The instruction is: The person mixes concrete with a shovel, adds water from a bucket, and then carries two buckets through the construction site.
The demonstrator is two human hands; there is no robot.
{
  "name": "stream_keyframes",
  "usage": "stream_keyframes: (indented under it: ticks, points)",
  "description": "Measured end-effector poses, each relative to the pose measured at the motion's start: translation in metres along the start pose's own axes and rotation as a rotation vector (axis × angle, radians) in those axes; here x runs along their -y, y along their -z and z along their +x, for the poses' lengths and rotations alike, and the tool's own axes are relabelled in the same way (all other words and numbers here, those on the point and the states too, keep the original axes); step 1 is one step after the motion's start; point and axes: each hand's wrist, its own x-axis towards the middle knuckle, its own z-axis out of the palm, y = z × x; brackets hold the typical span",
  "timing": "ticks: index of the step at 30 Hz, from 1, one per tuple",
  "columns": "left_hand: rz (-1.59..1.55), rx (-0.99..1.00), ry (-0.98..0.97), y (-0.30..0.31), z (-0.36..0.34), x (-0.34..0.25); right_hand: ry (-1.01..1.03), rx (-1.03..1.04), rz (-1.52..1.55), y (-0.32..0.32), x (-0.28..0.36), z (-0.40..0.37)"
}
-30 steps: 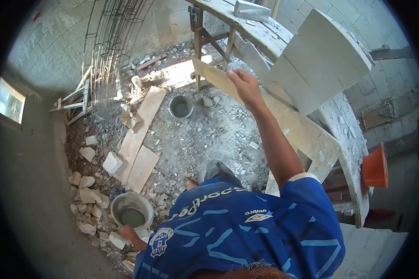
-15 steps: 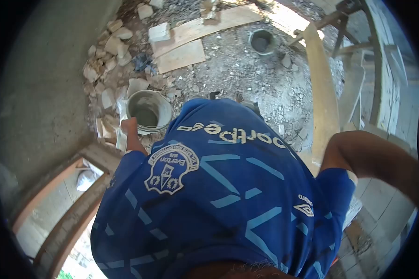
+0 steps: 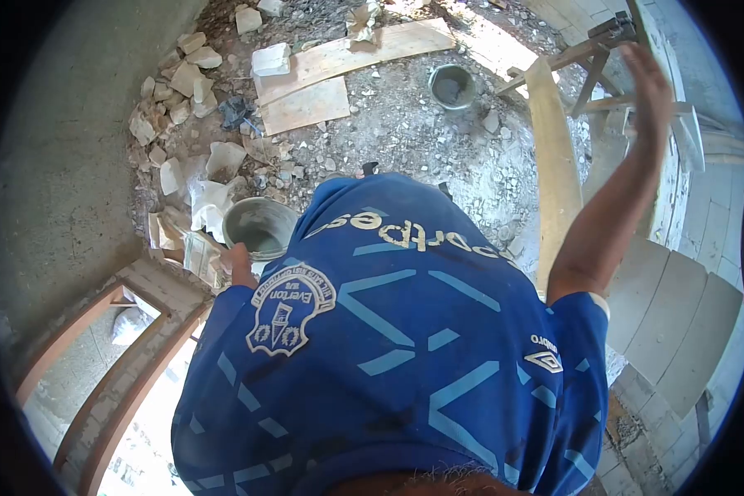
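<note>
My left hand [image 3: 238, 266] is at the near left edge of a grey bucket [image 3: 283, 217], its fingers partly hidden and closed at the rim. The bucket stands at my left side with grey material inside, probably mortar. My right hand [image 3: 649, 91] is raised at the upper right, near a wooden trestle [image 3: 589, 78]. Its fingers are stretched out, slightly blurred, and nothing shows in them.
Broken blocks [image 3: 186, 78] lie along the left wall. Two wooden boards [image 3: 372, 56] rest on rubble ahead, near a second bucket [image 3: 452, 87]. A long plank [image 3: 556, 157] stretches along the right. Window frames [image 3: 132, 364] stand at lower left, pale panels [image 3: 678, 310] at right.
My right arm has swung from the far right edge up and forward, bringing the hand into view. The bucket at my left hand has shifted closer to me. The view has turned slightly.
</note>
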Motion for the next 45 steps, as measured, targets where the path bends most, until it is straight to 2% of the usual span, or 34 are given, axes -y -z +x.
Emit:
stream_keyframes:
  ticks: [1,2,6,10,11,12,13,16,17,18,20,22,25,27,29,30,31,32,33,34,35,36,37,38,39,40,41,43,44,45]
  points:
    - [-0.006,0.013,-0.008,0.001,0.002,-0.002,-0.054,0.160,0.187,-0.015,-0.031,0.001]
    - [-0.013,0.027,-0.015,0.001,0.005,-0.004,-0.132,0.236,0.385,-0.032,-0.040,-0.016]
    - [-0.083,0.112,-0.009,-0.014,0.049,0.000,-0.257,0.413,0.142,-0.068,-0.094,-0.058]
    - [0.089,0.190,-0.268,-0.034,0.095,0.004,-0.482,0.432,0.209,-0.085,-0.116,-0.093]
    - [0.064,0.142,-0.183,-0.026,0.084,-0.012,-0.576,0.435,0.272,-0.090,-0.126,-0.097]
    - [0.035,0.092,-0.100,-0.033,0.093,-0.017,-0.588,0.424,0.273,-0.096,-0.135,-0.098]
    - [-0.012,0.146,-0.019,-0.044,0.105,-0.019,-0.633,0.452,0.282,-0.101,-0.149,-0.097]
    - [0.101,0.046,-0.090,-0.078,0.163,-0.001,-0.695,0.503,0.302,-0.131,-0.193,-0.087]
    - [0.189,-0.046,-0.103,-0.048,0.119,-0.037,-0.743,0.512,0.279,-0.147,-0.209,-0.081]
    - [0.192,-0.048,-0.104,-0.044,0.107,-0.056,-0.790,0.524,0.257,-0.164,-0.226,-0.074]
    - [0.196,-0.079,-0.067,-0.028,0.085,-0.062,-0.795,0.566,0.238,-0.203,-0.264,-0.063]
    - [0.324,-0.116,-0.049,-0.064,0.145,0.002,-0.850,0.639,0.183,-0.250,-0.319,-0.056]
    - [0.663,-0.106,-0.331,-0.011,0.097,-0.006,-0.686,0.852,0.030,-0.324,-0.382,-0.053]
    - [0.716,-0.050,-0.317,0.012,0.055,-0.017,-0.623,0.909,0.023,-0.371,-0.438,-0.068]
    - [0.429,-0.103,0.207,0.020,0.040,-0.021,-0.394,1.088,-0.072,-0.414,-0.482,-0.076]
    - [0.283,-0.085,0.179,0.035,-0.007,-0.051,-0.315,1.148,-0.098,-0.438,-0.508,-0.084]
    - [0.184,-0.137,0.294,0.040,-0.037,-0.067,-0.095,1.177,-0.301,-0.466,-0.544,-0.092]
    - [0.164,-0.107,0.285,0.047,-0.058,-0.068,0.130,1.185,-0.498,-0.487,-0.567,-0.096]
    - [0.155,-0.079,0.335,0.052,-0.074,-0.063,-0.139,1.148,-0.516,-0.494,-0.548,-0.080]
    - [0.285,-0.104,0.324,0.059,-0.102,-0.079,-0.144,1.159,-0.510,-0.499,-0.527,-0.061]
    - [0.063,-0.193,0.413,0.050,-0.115,-0.070,-0.417,1.035,-0.381,-0.504,-0.505,-0.039]
    - [-0.031,-0.185,0.485,0.049,-0.110,-0.025,-0.682,0.893,-0.252,-0.515,-0.499,-0.026]
    - [-0.022,-0.189,0.520,0.047,-0.121,-0.020,-0.770,0.916,-0.221,-0.536,-0.510,-0.018]
    - [-0.015,-0.167,0.521,0.022,-0.131,-0.032,-0.782,0.919,-0.224,-0.553,-0.513,-0.012]
    - [-0.026,-0.091,0.488,-0.030,-0.141,-0.048,-0.827,0.855,-0.200,-0.571,-0.511,-0.001]
    - [-0.076,0.019,0.414,-0.129,-0.156,-0.104,-0.874,0.791,-0.178,-0.589,-0.515,0.002]
    - [-0.176,0.148,0.324,-0.253,-0.171,-0.148,-0.886,0.791,-0.187,-0.615,-0.533,-0.002]
    - [-0.415,0.408,0.189,-0.521,-0.215,-0.284,-0.946,0.748,-0.119,-0.676,-0.581,-0.004]
    - [-0.511,0.466,0.158,-0.612,-0.229,-0.344,-0.945,0.754,-0.131,-0.697,-0.590,0.000]
    - [-0.564,0.489,0.147,-0.659,-0.223,-0.370,-0.952,0.714,-0.089,-0.715,-0.591,0.008]
